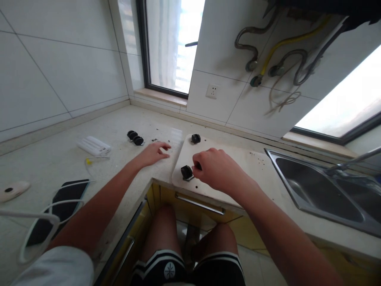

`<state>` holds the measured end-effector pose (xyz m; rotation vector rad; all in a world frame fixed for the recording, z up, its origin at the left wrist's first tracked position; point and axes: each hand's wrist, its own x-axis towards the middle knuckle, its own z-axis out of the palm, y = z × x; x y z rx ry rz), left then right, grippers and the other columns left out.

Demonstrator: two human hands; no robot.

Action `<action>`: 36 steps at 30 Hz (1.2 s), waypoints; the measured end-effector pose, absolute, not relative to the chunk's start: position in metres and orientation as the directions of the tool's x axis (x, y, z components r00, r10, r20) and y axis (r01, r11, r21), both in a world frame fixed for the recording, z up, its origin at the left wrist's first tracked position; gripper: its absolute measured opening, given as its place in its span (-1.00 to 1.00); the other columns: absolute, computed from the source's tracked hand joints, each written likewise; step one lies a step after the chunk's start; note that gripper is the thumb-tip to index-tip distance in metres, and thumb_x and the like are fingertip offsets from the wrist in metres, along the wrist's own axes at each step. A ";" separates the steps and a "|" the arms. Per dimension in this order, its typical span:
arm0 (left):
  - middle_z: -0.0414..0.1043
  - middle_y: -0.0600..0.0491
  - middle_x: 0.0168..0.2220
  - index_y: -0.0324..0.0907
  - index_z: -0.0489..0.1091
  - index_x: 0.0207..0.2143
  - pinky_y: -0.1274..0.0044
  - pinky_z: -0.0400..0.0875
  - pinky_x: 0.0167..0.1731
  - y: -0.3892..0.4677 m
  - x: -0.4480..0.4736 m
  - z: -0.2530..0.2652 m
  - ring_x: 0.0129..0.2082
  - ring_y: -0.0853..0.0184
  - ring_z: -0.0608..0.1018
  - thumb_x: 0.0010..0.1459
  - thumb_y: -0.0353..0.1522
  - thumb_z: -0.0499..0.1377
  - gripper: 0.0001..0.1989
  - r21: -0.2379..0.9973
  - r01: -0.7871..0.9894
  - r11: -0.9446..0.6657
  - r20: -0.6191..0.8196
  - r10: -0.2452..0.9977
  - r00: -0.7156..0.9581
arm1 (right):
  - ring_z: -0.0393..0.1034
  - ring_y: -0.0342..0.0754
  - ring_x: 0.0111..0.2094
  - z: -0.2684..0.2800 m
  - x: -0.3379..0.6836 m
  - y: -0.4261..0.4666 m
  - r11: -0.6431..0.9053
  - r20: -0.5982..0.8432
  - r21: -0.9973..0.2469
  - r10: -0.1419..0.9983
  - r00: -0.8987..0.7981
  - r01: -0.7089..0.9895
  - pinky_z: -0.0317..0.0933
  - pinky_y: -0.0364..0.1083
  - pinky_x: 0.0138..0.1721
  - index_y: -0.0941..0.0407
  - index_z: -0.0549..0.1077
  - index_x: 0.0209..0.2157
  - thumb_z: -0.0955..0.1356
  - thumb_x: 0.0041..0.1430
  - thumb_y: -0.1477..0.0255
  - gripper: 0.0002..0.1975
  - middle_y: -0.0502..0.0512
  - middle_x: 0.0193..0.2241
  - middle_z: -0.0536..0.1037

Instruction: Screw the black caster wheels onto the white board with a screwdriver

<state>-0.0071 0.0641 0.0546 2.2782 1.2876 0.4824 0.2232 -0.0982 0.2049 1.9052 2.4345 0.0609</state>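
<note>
A white board [228, 163] with rounded corners and small holes lies on the countertop. One black caster wheel [187, 172] sits at its near left corner, and another caster [195, 138] is at the far left corner. My right hand [216, 169] is closed in a fist over the board, just right of the near caster. Something dark shows inside the fist, too hidden to name. Left of the board, my left hand [154, 153] hovers at or just above the counter, thumb and fingers apart, holding nothing visible. Small dark bits, perhaps screws [154, 140], lie beyond it.
Two loose casters [135, 138] stand on the counter [119, 119] to the left. Further left are a clear plastic pack [94, 146], a dark phone [61, 206] with a white cable and a white oval device [14, 190]. A steel sink [315, 186] is at right.
</note>
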 end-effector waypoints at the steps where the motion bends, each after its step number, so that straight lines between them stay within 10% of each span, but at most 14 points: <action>1: 0.63 -0.16 0.14 -0.15 0.61 0.17 0.29 0.58 0.06 0.074 -0.018 0.050 -0.10 0.13 0.69 0.29 -0.27 0.28 -0.58 0.526 0.751 -0.399 0.087 0.904 0.419 | 0.49 0.01 -0.37 0.205 0.223 -0.098 0.235 -0.022 0.064 0.972 -0.234 0.970 0.03 -0.03 -0.36 0.12 0.63 -0.34 0.38 0.34 0.45 -0.81 0.19 -0.37 0.65; 18: 0.61 -0.19 0.05 -0.14 0.59 -0.11 0.31 0.52 -0.03 0.090 -0.044 0.005 0.00 -0.02 0.65 0.46 -0.26 0.08 -0.71 0.223 0.913 -0.341 0.154 0.937 0.312 | 0.48 -0.01 -0.37 0.205 0.225 -0.106 0.230 -0.041 0.065 0.973 -0.228 0.971 -0.05 -0.03 -0.40 0.11 0.63 -0.32 0.35 0.38 0.42 -0.79 0.17 -0.37 0.65; 36: 0.61 -0.23 0.10 -0.21 0.56 0.06 0.29 0.53 0.10 0.094 -0.041 -0.003 0.07 0.00 0.65 0.48 -0.33 0.05 -0.68 0.237 0.903 -0.357 0.195 0.928 0.316 | 0.53 0.03 -0.32 0.207 0.226 -0.107 0.213 -0.059 0.064 0.976 -0.209 0.975 -0.05 -0.02 -0.38 0.09 0.63 -0.29 0.33 0.38 0.41 -0.78 0.18 -0.30 0.69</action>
